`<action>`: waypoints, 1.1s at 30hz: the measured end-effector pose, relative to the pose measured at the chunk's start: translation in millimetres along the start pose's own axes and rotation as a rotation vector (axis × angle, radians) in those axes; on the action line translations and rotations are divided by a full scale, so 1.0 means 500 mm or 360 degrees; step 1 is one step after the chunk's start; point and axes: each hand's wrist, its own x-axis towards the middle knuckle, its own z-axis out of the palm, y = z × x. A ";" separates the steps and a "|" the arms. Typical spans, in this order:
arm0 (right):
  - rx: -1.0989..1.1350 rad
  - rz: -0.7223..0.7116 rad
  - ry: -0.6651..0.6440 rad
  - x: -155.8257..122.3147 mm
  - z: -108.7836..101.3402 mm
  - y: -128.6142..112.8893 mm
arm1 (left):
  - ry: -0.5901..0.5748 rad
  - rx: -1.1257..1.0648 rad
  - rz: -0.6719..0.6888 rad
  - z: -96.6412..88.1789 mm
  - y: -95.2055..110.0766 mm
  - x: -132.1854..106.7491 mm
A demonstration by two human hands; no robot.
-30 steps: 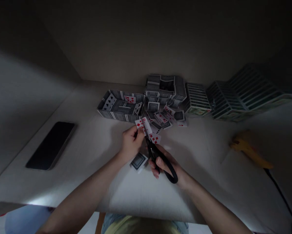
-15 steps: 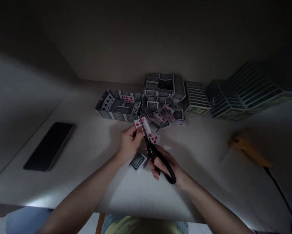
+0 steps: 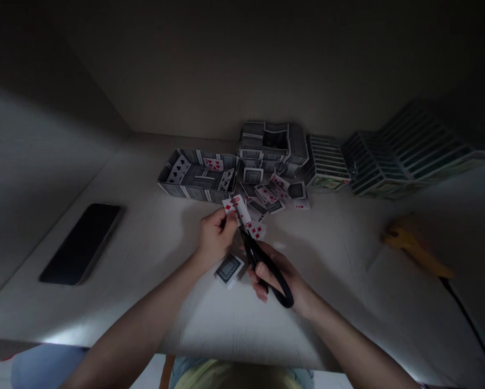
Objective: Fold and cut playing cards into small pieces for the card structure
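Note:
My left hand (image 3: 216, 237) pinches a red diamond playing card (image 3: 229, 206) between thumb and fingers. Black-handled scissors (image 3: 262, 265) are gripped in my right hand (image 3: 280, 275), their blades lying across that card. Just beneath the blades, another red diamond card (image 3: 257, 229) rests on the table. Below my left hand sits a small stack of cards (image 3: 229, 269), patterned back up. Beyond the scissors, several loose cards and card pieces (image 3: 272, 197) lie in a scattered heap.
An open box made of cards (image 3: 197, 189) stands behind my left hand, beside a taller card-built structure (image 3: 252, 138). Slatted card stacks (image 3: 329, 162) line the back right. A black phone (image 3: 82, 243) lies left, a yellow glue gun (image 3: 418, 251) with its cord right.
The scissors and my right hand have shifted very slightly down and right. My left hand keeps its hold on the card in the same place.

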 end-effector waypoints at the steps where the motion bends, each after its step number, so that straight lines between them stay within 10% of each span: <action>1: -0.0003 0.0005 0.0004 -0.001 0.001 -0.001 | -0.0008 -0.0006 0.0002 0.000 0.000 0.000; 33: -0.0070 0.0109 0.0122 -0.009 0.017 -0.011 | 0.0068 -0.0308 -0.0278 0.005 -0.007 0.012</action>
